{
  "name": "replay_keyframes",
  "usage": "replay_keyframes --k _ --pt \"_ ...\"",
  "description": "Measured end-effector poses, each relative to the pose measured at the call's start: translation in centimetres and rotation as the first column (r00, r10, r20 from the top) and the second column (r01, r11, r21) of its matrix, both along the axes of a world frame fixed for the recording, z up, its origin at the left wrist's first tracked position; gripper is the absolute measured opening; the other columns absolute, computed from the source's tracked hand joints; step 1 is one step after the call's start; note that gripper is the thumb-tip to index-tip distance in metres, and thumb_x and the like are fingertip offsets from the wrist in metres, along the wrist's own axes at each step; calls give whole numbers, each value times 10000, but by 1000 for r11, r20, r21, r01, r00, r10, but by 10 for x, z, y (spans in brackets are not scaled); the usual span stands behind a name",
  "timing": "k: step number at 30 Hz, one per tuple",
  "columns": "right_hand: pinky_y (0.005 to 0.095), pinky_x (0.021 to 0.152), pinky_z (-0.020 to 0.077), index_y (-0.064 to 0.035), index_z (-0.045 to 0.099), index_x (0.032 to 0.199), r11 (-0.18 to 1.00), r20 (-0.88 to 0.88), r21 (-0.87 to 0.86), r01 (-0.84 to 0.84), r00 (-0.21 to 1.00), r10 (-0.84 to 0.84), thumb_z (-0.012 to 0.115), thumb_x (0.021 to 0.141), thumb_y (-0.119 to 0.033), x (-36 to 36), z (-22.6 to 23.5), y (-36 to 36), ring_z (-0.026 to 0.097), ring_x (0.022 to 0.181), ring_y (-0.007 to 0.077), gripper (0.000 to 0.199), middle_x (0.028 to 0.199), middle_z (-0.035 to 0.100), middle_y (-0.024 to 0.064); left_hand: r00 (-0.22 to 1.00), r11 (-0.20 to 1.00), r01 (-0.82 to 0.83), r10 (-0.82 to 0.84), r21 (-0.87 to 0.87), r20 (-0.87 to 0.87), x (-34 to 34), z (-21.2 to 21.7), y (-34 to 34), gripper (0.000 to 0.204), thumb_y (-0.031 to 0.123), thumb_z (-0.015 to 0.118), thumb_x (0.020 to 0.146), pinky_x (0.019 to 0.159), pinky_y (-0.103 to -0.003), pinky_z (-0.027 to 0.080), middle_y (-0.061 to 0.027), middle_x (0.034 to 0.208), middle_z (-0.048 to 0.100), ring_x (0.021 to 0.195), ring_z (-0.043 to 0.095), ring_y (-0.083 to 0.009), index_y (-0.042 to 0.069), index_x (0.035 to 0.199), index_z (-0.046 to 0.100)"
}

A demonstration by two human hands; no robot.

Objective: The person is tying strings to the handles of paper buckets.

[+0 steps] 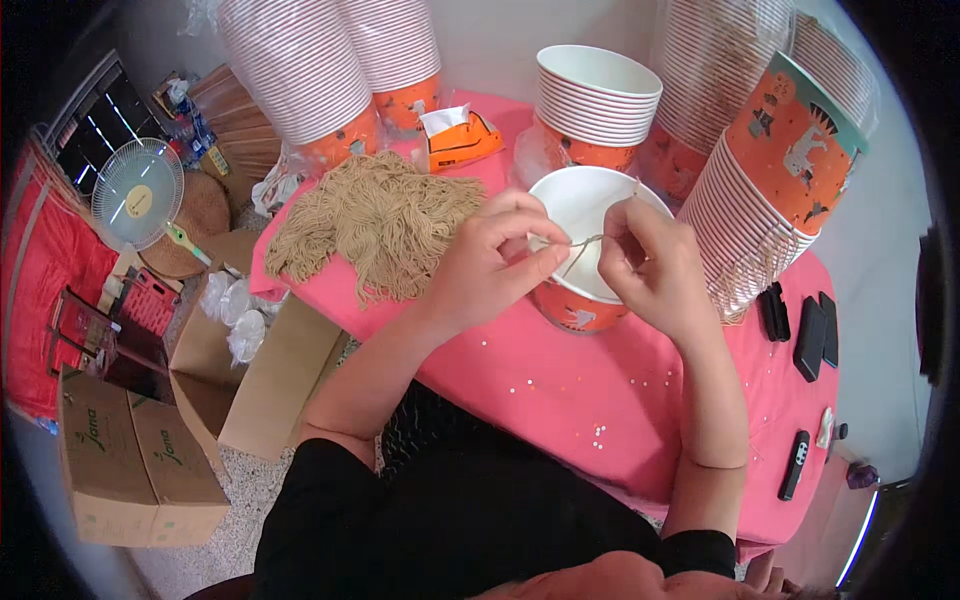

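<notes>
An orange-printed paper bucket [582,312] with a white inside stands upright on the pink-covered table [520,410] in front of me. Over its opening, a thin tan cord [588,240] runs between my hands. My left hand [488,258] pinches one part of it between thumb and fingertips. On the other side, my right hand [655,262] has its fingers closed on the cord. Whether the cord passes through the bucket's wall is hard to make out. A loose heap of similar tan cords [375,225] lies left of the bucket.
Nested buckets [600,90] stand behind, with tall stacks at the back left [300,65] and a leaning stack [745,215] on the right. An orange tissue pack [465,142], dark phones [811,340] and a black remote [795,465] rest on the table. Cardboard boxes [140,460] occupy the floor left.
</notes>
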State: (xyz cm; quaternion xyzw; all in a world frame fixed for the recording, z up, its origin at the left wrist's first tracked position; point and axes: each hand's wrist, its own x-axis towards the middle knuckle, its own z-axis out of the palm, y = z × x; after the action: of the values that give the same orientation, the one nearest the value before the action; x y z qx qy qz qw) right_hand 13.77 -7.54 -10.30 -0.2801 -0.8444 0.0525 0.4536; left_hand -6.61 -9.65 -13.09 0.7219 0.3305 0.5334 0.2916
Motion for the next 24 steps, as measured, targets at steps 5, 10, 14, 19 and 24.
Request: replay_keyframes --k 5,10,14,19,24 --pt "348 519 467 -22 520 785 996 -24 -60 -64 998 63 632 712 2 0 2 -6 617 563 257 136 659 579 108 999 996 -41 41 85 -3 9 9 5 114 80 710 801 503 -206 334 5 828 568 551 373 -27 18 891 675" --pt "368 563 476 -17 532 817 996 25 -39 -75 997 76 653 731 -1 3 5 -7 620 625 280 149 705 595 118 995 992 33 -43 -120 -87 14 13 2 38 31 650 849 522 -172 296 77 727 496 607 378 8 19 859 616" --pt "391 622 465 -29 549 858 991 110 106 -77 992 65 660 734 -8 10 12 -8 599 696 296 167 769 589 119 996 972 67 -77 -225 -38 11 16 -2 28 36 626 871 509 -171 299 92 713 478 595 381 15 22 861 604" --pt "380 596 430 -42 547 858 929 223 364 -70 975 -14 644 711 -15 9 15 -4 547 639 278 178 716 522 96 995 971 91 -99 -221 -27 12 15 -4 28 36 614 881 504 -172 309 91 718 468 587 387 19 29 869 590" --pt "375 573 410 -48 544 844 899 155 433 63 977 -143 648 710 -10 19 19 1 537 613 266 174 699 518 83 993 981 38 -59 -188 -105 3 11 -6 33 30 618 873 516 -168 313 83 728 469 596 396 12 30 857 589"
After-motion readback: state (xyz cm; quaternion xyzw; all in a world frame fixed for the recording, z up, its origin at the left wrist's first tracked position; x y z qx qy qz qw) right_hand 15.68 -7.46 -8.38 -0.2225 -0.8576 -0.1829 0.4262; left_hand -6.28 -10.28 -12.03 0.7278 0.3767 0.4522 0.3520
